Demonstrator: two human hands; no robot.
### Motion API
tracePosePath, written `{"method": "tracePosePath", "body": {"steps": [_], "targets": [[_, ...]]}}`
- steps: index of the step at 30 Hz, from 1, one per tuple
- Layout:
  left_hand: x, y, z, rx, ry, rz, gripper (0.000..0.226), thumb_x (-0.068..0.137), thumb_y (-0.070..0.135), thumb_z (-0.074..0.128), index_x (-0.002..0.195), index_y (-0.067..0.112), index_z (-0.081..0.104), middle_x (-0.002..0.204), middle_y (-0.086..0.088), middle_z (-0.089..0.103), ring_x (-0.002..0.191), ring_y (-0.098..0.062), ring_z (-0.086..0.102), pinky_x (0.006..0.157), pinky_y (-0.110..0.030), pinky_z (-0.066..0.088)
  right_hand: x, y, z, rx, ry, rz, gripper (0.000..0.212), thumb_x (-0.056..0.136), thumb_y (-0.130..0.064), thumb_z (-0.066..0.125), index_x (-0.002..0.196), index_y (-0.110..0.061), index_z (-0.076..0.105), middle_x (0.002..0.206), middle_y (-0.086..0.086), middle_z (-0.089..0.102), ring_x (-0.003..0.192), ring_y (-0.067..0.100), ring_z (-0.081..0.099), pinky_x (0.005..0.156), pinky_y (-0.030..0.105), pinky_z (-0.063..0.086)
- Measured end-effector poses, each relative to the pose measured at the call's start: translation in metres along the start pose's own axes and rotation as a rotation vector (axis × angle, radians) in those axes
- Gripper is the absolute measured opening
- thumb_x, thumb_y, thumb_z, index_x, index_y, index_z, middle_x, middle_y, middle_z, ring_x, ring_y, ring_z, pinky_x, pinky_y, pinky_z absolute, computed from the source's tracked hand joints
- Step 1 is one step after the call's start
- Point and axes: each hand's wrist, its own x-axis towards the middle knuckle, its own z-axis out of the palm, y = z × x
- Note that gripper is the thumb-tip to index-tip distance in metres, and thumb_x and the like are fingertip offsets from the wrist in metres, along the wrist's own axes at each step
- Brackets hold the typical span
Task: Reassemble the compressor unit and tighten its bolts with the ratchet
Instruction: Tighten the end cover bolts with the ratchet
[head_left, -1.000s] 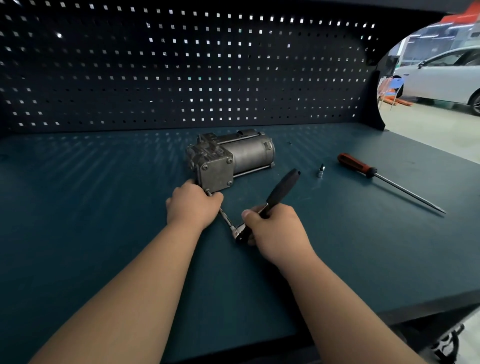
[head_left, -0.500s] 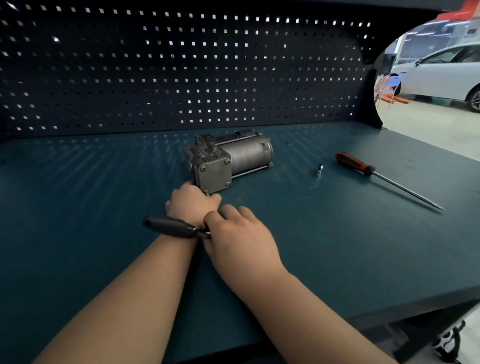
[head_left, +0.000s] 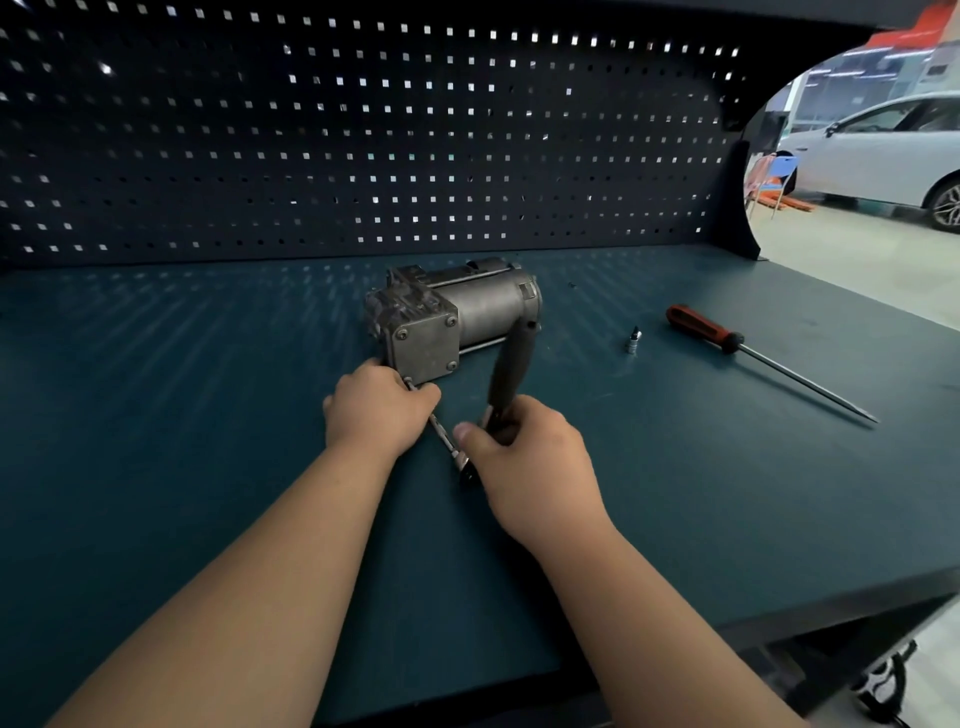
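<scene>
The grey metal compressor unit (head_left: 452, 317) lies on its side in the middle of the dark teal bench (head_left: 208, 441), its square end plate facing me. My left hand (head_left: 376, 408) is curled at the plate's lower left corner and grips the thin extension bar (head_left: 444, 434) where it meets a bolt there. My right hand (head_left: 524, 457) grips the ratchet (head_left: 511, 366) near its head, and the black handle points up and away toward the compressor body.
A loose small socket bit (head_left: 634, 340) stands right of the compressor. A red-handled screwdriver (head_left: 727, 340) lies further right, its shaft pointing to the bench's right edge. A black pegboard (head_left: 363, 145) closes the back. A white car (head_left: 883, 156) stands beyond the bench.
The ratchet handle has swung from pointing left across my left wrist back up and to the right, toward the compressor. My left hand stayed at the plate corner.
</scene>
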Motion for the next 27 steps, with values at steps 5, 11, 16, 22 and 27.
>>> {"method": "tracePosePath", "body": {"steps": [5,11,16,22,27], "targets": [[0.0,0.0,0.0,-0.007,0.006,-0.015,0.036,0.075,0.047,0.06,0.057,0.017,0.055,0.082,-0.001,0.06,0.084,-0.028,0.057,0.079,-0.038,0.048,0.009,0.003,-0.006,0.131,-0.06,0.14,0.021,0.086,-0.041,0.062,0.08,-0.022,0.061,0.076,-0.004,0.067,0.076,0.02,0.067,0.067,0.03,0.052],[0.002,-0.001,0.003,-0.028,0.011,-0.04,0.033,0.075,0.042,0.062,0.076,0.009,0.066,0.09,-0.003,0.065,0.089,-0.03,0.058,0.082,-0.037,0.048,0.001,-0.006,-0.003,-0.155,-0.031,-0.172,0.021,0.092,-0.036,0.056,0.096,-0.015,0.058,0.094,0.0,0.065,0.088,0.023,0.059,0.069,0.031,0.041],[0.004,0.0,0.003,-0.01,0.029,-0.082,0.023,0.073,0.035,0.061,0.077,0.012,0.063,0.082,-0.007,0.068,0.085,-0.03,0.062,0.075,-0.035,0.05,-0.02,-0.024,0.022,-0.755,0.036,-0.641,0.022,0.058,-0.029,0.086,0.066,-0.023,0.066,0.065,-0.003,0.061,0.056,0.019,0.057,0.045,0.023,0.024],[0.005,-0.001,0.003,-0.048,-0.011,-0.062,0.02,0.072,0.036,0.061,0.066,0.018,0.055,0.071,-0.002,0.063,0.079,-0.028,0.061,0.078,-0.036,0.05,-0.007,-0.014,0.016,-0.509,0.036,-0.576,0.019,0.096,-0.037,0.049,0.09,-0.019,0.052,0.086,0.001,0.054,0.076,0.024,0.051,0.062,0.03,0.026],[0.006,-0.006,0.001,0.033,-0.02,-0.021,0.02,0.076,0.037,0.06,0.075,0.017,0.058,0.087,-0.007,0.066,0.087,-0.029,0.059,0.085,-0.041,0.049,-0.007,-0.01,0.011,-0.301,0.024,-0.428,0.025,0.089,-0.042,0.06,0.077,-0.028,0.042,0.074,-0.008,0.054,0.069,0.015,0.042,0.061,0.03,0.025]]}}
